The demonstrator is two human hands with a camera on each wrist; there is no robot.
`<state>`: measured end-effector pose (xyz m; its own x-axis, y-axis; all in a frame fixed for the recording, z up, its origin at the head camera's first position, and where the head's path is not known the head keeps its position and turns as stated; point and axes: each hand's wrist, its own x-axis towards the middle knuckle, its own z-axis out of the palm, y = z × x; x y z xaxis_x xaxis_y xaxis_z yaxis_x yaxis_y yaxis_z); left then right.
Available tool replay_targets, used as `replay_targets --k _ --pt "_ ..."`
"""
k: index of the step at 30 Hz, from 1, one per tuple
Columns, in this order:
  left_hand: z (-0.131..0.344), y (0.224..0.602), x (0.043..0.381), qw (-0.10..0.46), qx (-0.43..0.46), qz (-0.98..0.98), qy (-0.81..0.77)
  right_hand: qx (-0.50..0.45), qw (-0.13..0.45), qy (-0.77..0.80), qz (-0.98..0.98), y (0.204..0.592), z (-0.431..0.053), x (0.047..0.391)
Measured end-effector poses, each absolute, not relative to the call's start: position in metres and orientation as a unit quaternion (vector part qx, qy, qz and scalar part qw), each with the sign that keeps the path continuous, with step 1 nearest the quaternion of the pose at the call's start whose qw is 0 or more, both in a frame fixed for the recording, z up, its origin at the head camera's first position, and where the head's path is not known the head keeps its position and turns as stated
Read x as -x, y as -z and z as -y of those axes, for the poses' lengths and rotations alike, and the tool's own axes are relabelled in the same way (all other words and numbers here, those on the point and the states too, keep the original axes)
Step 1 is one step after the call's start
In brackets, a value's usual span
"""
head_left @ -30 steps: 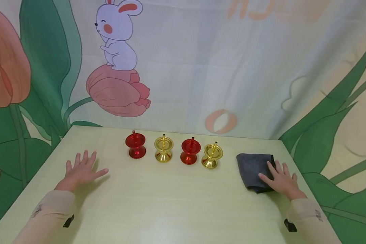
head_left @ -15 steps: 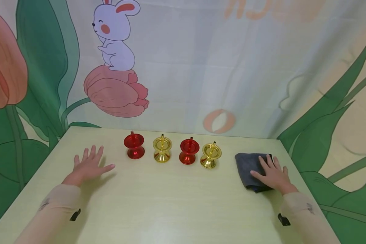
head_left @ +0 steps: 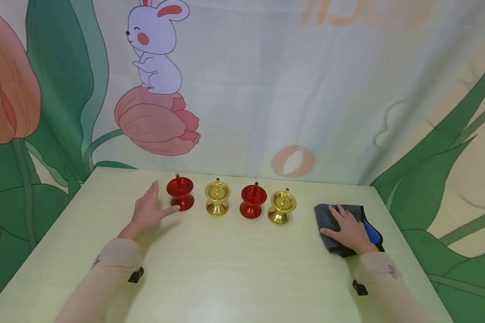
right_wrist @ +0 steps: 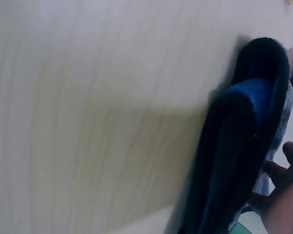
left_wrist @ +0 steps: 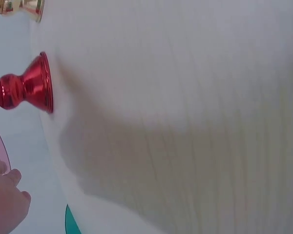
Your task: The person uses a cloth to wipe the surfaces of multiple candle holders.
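My left hand [head_left: 147, 211] is beside the leftmost red candle holder [head_left: 180, 189], thumb stretched toward the foot and fingers extended at its left. Whether it touches the holder cannot be told. In the left wrist view, the red holder's flared foot [left_wrist: 39, 84] stands on the table, with some fingertips [left_wrist: 12, 178] nearby. My right hand [head_left: 346, 231] rests on a folded grey cloth [head_left: 324, 220] with black edging, fingers lying loosely over it. A blue inner side [head_left: 372, 233] shows at the cloth's right. From the right wrist, the cloth's folded layers [right_wrist: 234, 141] are seen edge-on.
To the right of the first holder stand a gold candle holder [head_left: 217, 197], another red one [head_left: 253, 200] and another gold one [head_left: 282, 206], all upright in a row. A printed curtain [head_left: 234, 89] hangs behind the pale table [head_left: 234, 269].
My left hand has moved right and forward to the leftmost red holder. My right hand has slid left over the cloth, uncovering its blue side. The holders stay in place.
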<state>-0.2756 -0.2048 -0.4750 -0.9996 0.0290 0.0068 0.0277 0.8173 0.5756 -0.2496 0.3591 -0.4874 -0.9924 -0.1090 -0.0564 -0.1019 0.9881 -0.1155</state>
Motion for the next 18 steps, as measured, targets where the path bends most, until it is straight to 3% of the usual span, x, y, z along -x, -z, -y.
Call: replay_targets --k 18 --pt "0.175 0.480 0.297 -0.009 0.035 -0.919 -0.392 -0.001 0.018 0.075 -0.997 0.497 -0.349 0.253"
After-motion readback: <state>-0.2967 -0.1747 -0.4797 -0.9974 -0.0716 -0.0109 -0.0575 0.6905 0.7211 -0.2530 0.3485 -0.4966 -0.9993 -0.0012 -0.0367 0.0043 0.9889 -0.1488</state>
